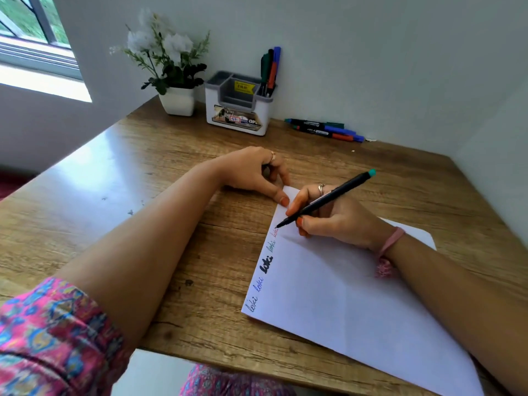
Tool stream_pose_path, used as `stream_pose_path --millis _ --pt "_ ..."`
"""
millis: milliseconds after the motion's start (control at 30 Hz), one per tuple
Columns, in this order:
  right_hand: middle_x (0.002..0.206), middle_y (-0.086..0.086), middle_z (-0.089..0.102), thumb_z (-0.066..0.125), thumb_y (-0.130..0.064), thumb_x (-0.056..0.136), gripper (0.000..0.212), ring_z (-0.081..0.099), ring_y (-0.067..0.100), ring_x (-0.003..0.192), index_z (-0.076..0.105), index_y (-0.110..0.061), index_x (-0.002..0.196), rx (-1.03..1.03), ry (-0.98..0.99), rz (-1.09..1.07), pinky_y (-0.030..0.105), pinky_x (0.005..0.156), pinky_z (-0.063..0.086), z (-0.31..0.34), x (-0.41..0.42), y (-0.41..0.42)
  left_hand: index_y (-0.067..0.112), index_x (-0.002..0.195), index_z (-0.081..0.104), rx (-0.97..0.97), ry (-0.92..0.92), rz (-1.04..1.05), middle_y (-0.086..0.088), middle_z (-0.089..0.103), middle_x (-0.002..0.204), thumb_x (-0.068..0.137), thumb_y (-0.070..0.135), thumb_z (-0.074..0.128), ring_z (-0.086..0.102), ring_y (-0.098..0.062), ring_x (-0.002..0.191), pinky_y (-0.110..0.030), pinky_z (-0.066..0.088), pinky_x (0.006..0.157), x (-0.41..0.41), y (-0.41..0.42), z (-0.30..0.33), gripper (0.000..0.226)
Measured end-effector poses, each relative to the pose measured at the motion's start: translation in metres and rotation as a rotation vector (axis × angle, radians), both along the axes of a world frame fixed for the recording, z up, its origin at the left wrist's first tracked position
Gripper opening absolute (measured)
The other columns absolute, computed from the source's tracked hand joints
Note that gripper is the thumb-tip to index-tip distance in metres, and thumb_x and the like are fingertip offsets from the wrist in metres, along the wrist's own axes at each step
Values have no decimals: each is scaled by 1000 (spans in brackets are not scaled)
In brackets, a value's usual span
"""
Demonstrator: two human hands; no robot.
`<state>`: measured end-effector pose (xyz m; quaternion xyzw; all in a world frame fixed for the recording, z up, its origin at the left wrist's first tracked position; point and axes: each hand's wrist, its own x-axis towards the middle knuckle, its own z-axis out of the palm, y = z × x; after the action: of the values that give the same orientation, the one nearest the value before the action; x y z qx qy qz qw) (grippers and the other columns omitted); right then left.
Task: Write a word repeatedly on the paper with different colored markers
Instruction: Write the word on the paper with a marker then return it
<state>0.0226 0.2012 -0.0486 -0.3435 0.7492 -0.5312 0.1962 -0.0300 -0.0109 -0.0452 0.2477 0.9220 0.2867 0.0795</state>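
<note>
A white sheet of paper [343, 295] lies at an angle on the wooden table [160, 195]. Along its left edge the word "loki" [264, 270] is written several times in different colours. My right hand [337, 218] grips a thin black pen with a teal end [325, 200]; its tip touches the paper near the top left edge, just past the last red word. My left hand [254, 172] rests at the sheet's top corner, its thumb pressing the corner down and its other fingers loosely curled.
At the back stand a white and grey organiser [237, 110] holding several markers [270, 70] and a potted white flower [171, 67]. More markers [325, 130] lie on the table by the wall at the back right. A window is at the far left.
</note>
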Motion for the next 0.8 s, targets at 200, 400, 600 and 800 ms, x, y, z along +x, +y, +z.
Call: stream_pose_path --millis 200,400,600,800 --pt "60 -3 63 54 1 74 15 56 7 52 60 -11 80 -27 -13 -21 20 53 49 12 1 -7 29 92 63 -16 -75 2 7 60 82 62 46 80 53 -8 74 -23 41 66 2 4 3 38" --pt "54 -7 60 52 1 73 10 51 5 45 53 -9 75 -35 61 -47 19 46 43 3 -6 -18 34 83 58 -20 -73 1 7 58 82 64 43 80 51 -9 73 -23 39 64 0 4 1 31" --pt "50 -13 57 50 4 71 11 48 2 43 52 -7 73 -42 104 -72 15 44 41 -4 -7 -18 34 85 60 -9 -101 4 8 59 82 61 46 81 52 -8 74 -24 42 67 -1 4 1 35" --pt "48 -13 56 52 -1 71 12 49 2 43 54 -13 69 -6 127 -82 13 45 39 -5 -9 -19 35 84 59 -14 -126 8 10 57 81 62 45 80 51 -6 74 -22 39 67 -1 3 3 32"
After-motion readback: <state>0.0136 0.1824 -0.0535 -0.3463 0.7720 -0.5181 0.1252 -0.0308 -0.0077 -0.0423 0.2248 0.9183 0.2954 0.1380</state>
